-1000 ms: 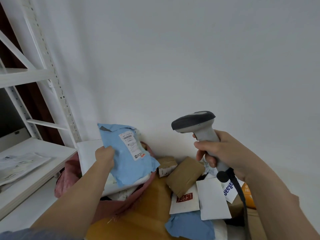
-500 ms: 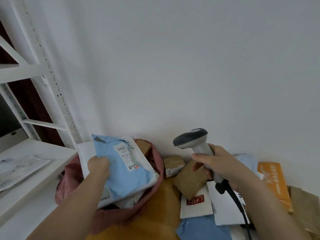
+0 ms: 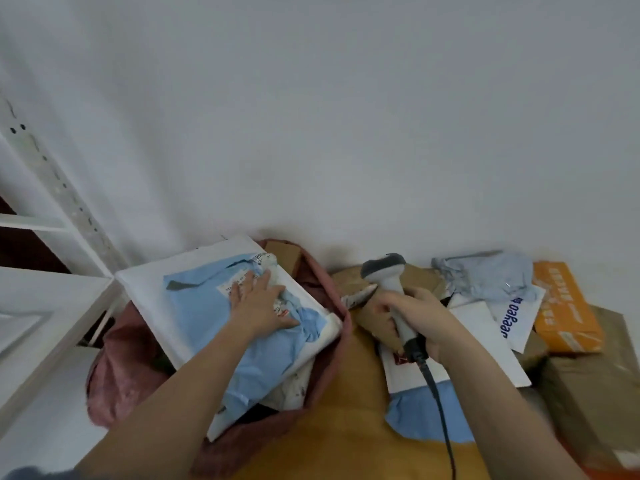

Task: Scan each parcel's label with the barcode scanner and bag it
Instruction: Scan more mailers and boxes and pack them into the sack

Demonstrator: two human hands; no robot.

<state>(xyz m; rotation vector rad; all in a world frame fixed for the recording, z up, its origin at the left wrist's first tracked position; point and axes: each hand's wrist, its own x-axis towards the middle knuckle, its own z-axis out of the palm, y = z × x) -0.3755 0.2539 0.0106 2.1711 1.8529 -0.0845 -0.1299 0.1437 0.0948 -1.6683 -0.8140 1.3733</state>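
A light blue mailer parcel (image 3: 214,323) with a white label lies on top of other white parcels inside the open pink bag (image 3: 121,368) at the left. My left hand (image 3: 259,299) presses flat on the blue parcel, fingers spread over its label. My right hand (image 3: 415,320) grips the handle of the grey barcode scanner (image 3: 384,271), held low over the parcel pile, its head pointing left and its black cable (image 3: 440,403) trailing toward me.
A pile of parcels lies at the right: brown packets (image 3: 415,277), white mailers (image 3: 485,344), a crumpled grey-blue bag (image 3: 485,275), an orange packet (image 3: 564,306), a blue mailer (image 3: 422,417), brown boxes (image 3: 595,393). White shelving (image 3: 45,296) stands at the left. A white wall is behind.
My left hand lowered the blue parcel into the pink bag and went from gripping its edge to pressing flat on it. My right hand brought the scanner down toward the pile.
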